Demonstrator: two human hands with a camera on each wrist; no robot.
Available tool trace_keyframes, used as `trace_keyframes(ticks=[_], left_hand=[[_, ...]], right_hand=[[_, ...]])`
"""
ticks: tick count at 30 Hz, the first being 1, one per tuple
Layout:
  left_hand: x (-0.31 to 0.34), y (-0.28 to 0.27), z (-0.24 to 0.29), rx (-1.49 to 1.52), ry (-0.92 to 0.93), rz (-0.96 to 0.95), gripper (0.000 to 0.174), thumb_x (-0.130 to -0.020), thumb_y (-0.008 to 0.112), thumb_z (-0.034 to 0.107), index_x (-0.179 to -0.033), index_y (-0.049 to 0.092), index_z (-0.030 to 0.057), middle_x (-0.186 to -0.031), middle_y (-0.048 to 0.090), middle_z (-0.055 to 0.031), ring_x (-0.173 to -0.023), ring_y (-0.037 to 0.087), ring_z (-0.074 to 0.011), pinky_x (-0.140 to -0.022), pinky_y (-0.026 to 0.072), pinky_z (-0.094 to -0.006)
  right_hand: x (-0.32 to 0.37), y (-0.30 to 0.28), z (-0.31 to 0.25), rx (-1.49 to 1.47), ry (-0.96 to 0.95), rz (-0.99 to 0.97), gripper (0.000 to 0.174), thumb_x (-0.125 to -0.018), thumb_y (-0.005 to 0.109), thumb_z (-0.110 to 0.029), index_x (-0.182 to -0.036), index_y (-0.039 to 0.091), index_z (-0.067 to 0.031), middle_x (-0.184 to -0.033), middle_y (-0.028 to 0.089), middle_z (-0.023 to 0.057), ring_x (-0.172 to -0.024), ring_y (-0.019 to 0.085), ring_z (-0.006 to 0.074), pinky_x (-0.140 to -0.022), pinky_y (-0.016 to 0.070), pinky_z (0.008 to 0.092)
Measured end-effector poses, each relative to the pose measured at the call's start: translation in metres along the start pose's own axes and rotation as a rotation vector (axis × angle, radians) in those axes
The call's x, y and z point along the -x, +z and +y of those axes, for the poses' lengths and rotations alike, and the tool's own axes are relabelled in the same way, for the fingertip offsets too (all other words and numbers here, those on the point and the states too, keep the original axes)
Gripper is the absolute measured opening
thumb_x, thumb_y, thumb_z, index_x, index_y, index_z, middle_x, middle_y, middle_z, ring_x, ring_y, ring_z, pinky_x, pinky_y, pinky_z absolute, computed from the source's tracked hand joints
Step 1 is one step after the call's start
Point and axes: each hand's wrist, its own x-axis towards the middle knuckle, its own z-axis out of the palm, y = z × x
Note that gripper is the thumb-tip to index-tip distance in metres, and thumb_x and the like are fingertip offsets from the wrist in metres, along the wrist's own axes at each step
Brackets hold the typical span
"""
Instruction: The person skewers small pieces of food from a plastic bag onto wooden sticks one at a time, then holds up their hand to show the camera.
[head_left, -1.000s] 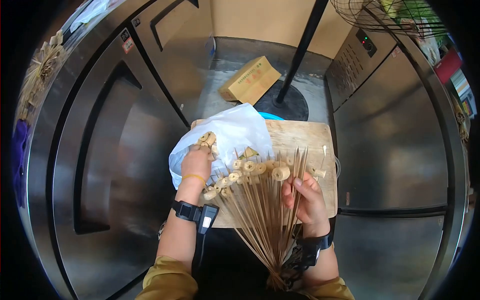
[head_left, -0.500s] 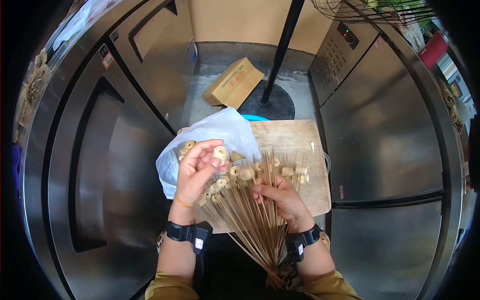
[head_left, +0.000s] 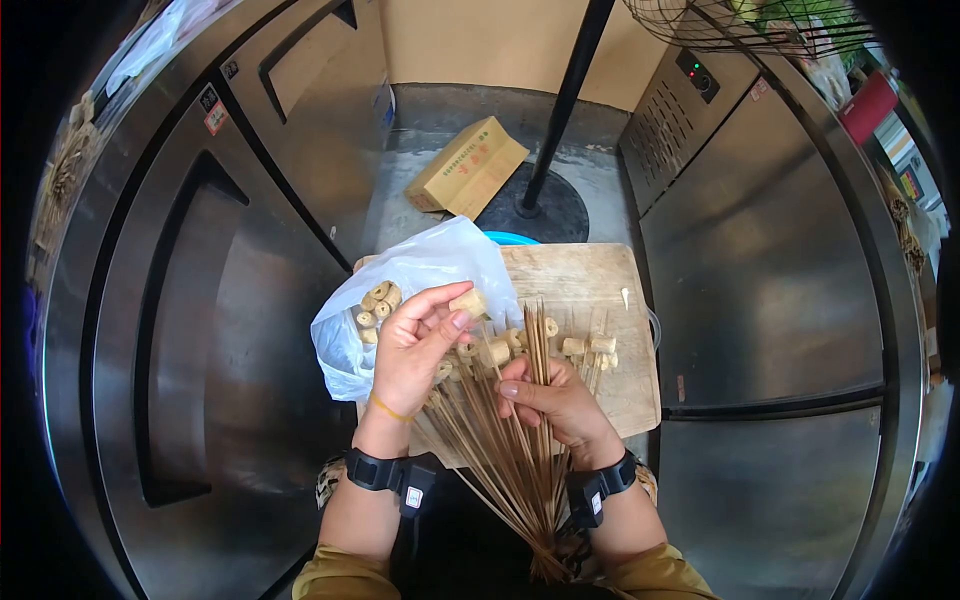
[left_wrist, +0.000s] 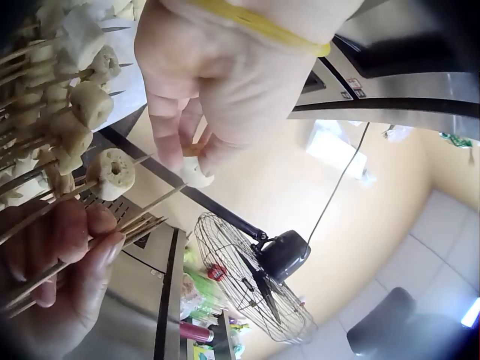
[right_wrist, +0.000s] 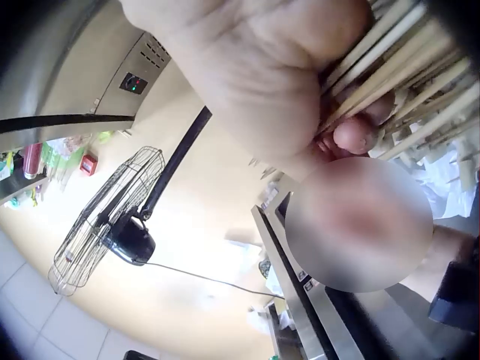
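My left hand pinches a pale, ring-shaped piece between thumb and fingers, above the front of the white plastic bag. In the left wrist view that piece sits close to a bare skewer tip, with a gap between them. My right hand grips several thin wooden skewers upright. Many more skewers fan out beside it, several bearing pale pieces at their upper ends. Loose rolls lie in the bag.
A wooden board lies under the bag and skewers, with pale pieces at its right. Behind stand a cardboard box and a black pole on a round base. Steel cabinets flank both sides.
My left hand has come out of the bag with a piece and moved right, toward the skewers. The right hand has shifted left, still gripping its skewers. The head view has shifted too.
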Motion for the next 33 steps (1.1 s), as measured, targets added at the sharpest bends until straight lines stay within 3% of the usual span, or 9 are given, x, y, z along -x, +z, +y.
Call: trace_keyframes(ticks=[10, 16, 19, 22, 33], left_hand=[[0.000, -0.002, 0.001, -0.107, 0.085, 0.005, 0.027, -0.084, 0.063, 0.001, -0.112, 0.061, -0.0004, -0.091, 0.061, -0.0010, -0.083, 0.058, -0.0082, -0.073, 0.0481, -0.0216], [0.006, 0.002, 0.005, -0.544, 0.234, -0.011, 0.026, -0.081, 0.064, -0.001, -0.107, 0.064, 0.0019, -0.098, 0.057, -0.0037, -0.081, 0.057, -0.0095, -0.072, 0.0465, -0.0204], [0.007, 0.011, 0.002, -0.543, 0.297, 0.076, 0.026, -0.076, 0.068, -0.002, -0.101, 0.068, 0.0047, -0.089, 0.062, -0.0077, -0.070, 0.060, -0.0131, -0.065, 0.0495, -0.0228], [0.013, 0.019, 0.005, -0.688, 0.369, 0.070, 0.027, -0.076, 0.068, -0.002, -0.102, 0.068, 0.0046, -0.089, 0.062, -0.0079, -0.068, 0.059, -0.0134, -0.062, 0.0491, -0.0225], [0.016, 0.029, -0.003, -0.773, 0.494, 0.065, 0.024, -0.074, 0.070, 0.000, -0.098, 0.067, 0.0033, -0.080, 0.059, -0.0076, -0.065, 0.057, -0.0151, -0.058, 0.0471, -0.0249]], right_hand=[[-0.001, 0.003, 0.002, 0.032, -0.022, -0.004, 0.008, -0.086, 0.062, -0.009, -0.091, 0.062, -0.0026, -0.067, 0.061, 0.0051, -0.048, 0.045, 0.0031, -0.044, 0.0330, 0.0145], [-0.002, 0.005, 0.007, -0.006, -0.058, 0.037, 0.014, -0.088, 0.061, -0.013, -0.098, 0.063, -0.0029, -0.065, 0.058, 0.0021, -0.047, 0.042, 0.0023, -0.042, 0.0283, 0.0149], [0.000, 0.003, 0.009, -0.023, -0.068, 0.042, 0.015, -0.089, 0.061, -0.014, -0.100, 0.063, -0.0040, -0.068, 0.058, -0.0007, -0.052, 0.046, 0.0013, -0.044, 0.0284, 0.0145], [0.003, 0.008, 0.004, -0.034, -0.078, 0.059, 0.015, -0.088, 0.062, -0.014, -0.100, 0.063, -0.0043, -0.072, 0.059, -0.0012, -0.055, 0.048, 0.0011, -0.044, 0.0287, 0.0141], [0.003, -0.001, 0.009, -0.028, -0.089, 0.117, 0.012, -0.087, 0.063, -0.010, -0.097, 0.061, -0.0037, -0.080, 0.062, 0.0014, -0.061, 0.053, 0.0049, -0.050, 0.0358, 0.0157]])
